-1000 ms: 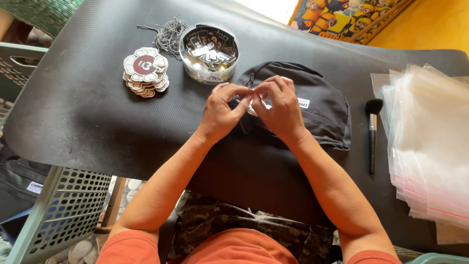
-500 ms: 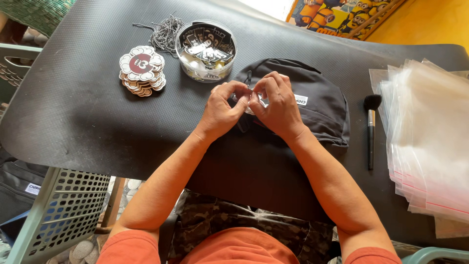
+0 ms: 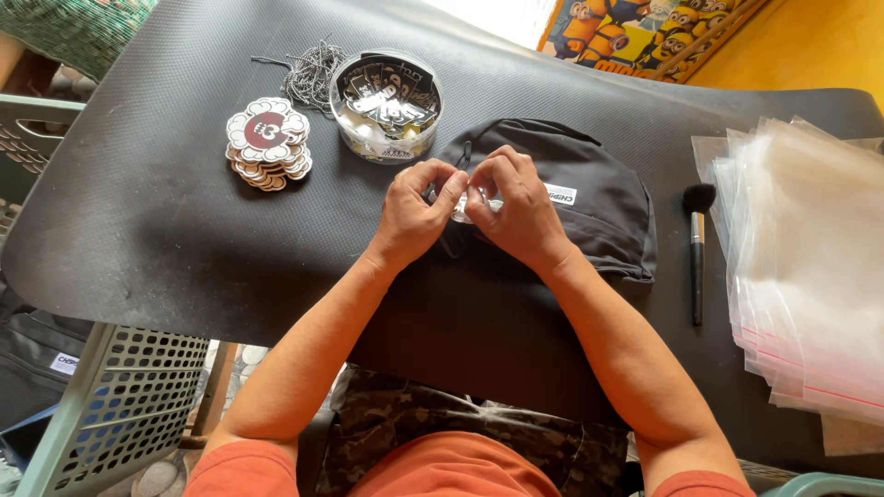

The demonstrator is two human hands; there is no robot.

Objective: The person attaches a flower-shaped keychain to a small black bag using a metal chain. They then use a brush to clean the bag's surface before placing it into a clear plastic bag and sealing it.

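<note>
From the head camera we see our left hand and our right hand close together, fingers curled in. Both pinch a small pale tag between the fingertips. The tag sits right between our two hands, just above a black cap on the table. Near our left hand stand a round clear tub and a pile of flower stickers.

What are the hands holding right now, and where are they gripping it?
Both the left hand and right hand pinch a small pale item by its edges, over the black bag. What it is cannot be told.
</note>
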